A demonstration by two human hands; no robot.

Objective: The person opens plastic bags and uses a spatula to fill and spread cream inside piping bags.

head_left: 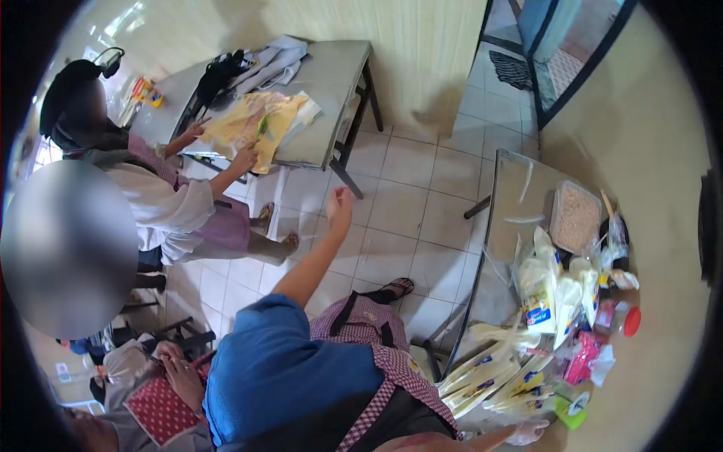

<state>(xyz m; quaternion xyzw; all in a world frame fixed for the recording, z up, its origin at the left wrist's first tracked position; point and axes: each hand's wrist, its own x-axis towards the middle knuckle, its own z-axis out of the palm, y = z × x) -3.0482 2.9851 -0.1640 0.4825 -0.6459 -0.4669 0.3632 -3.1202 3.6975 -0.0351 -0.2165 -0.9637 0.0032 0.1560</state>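
Head view: the gloved right hand (527, 432) is just beside the green tub (570, 413) on the table (520, 179) — reaching, I'd judge; gripping, I can't tell. Taking it would call for fingers round its side — the left hand (340, 203) is curled closed, seemingly bare.

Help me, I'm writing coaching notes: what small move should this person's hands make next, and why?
Probably reach the right hand slightly further and settle its grip on the green item. That hand is right beside it, though contact is unclear, while the left hand is raised away from the table, with nothing visible in it.
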